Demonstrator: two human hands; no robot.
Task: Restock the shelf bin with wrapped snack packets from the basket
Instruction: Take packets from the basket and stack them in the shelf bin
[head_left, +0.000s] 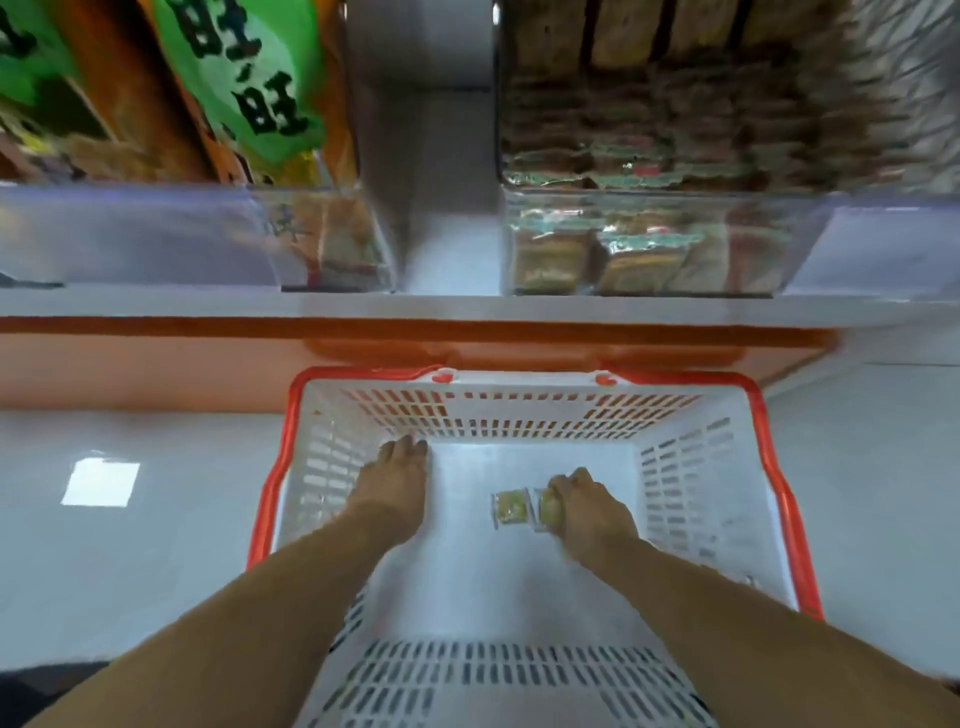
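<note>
Packets are nearly gone from the white basket (691, 483) with the red rim, which sits on the floor below the shelf. Only two show on its bottom: one loose packet (510, 510) lying flat near the middle, and a second packet (548, 512) just beside it at 3 o'clock, partly under the right hand (589, 506). That hand's fingers are curled down over the second packet's edge and seem to pinch it. The left hand (397, 483) reaches toward the basket's far corner at 10 o'clock from the loose packet, fingers stretched forward and holding nothing that can be seen. The clear shelf bin (660, 244) stands well apart at 12 o'clock, already stacked with similar wrapped packets.

Each packet looks small, light and flat, with a glossy film wrap that is probably slippery and crinkles under pressure; the snack inside may crumble if squeezed. Lying flat on a smooth bottom, a packet is likely easiest taken by its crimped end seam or by sliding fingertips under one edge, not by pressing its middle.
</note>
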